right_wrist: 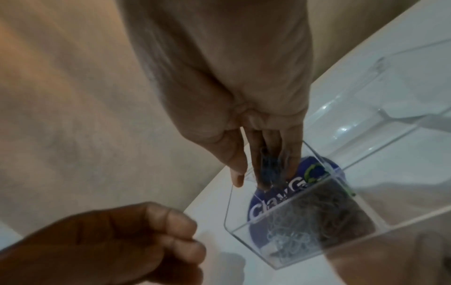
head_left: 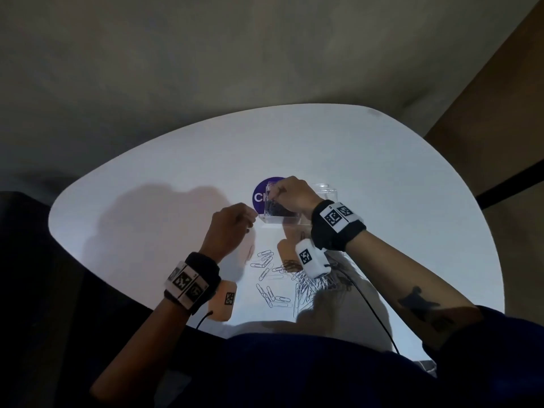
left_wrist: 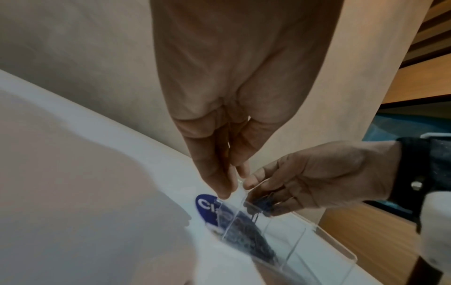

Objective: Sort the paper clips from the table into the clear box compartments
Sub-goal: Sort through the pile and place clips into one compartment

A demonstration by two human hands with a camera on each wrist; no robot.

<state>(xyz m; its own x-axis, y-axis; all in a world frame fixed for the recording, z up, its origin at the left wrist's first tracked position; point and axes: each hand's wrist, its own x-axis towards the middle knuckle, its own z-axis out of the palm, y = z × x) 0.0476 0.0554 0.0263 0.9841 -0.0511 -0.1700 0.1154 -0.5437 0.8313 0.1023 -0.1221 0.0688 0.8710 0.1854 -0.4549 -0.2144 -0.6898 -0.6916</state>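
Now our right hand (head_left: 290,193) pinches a small bunch of dark paper clips (right_wrist: 269,169) over the clear box (head_left: 294,207), whose left compartment directly below holds more. Beside it, our left hand (head_left: 232,223) curls on the box's corner. Loose silver clips (head_left: 276,278) lie nearer us.

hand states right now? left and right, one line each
Left hand: fingers curled beside the clear plastic compartment box; whether it holds anything cannot be told.
Right hand: pinching a bunch of dark paper clips over the box.
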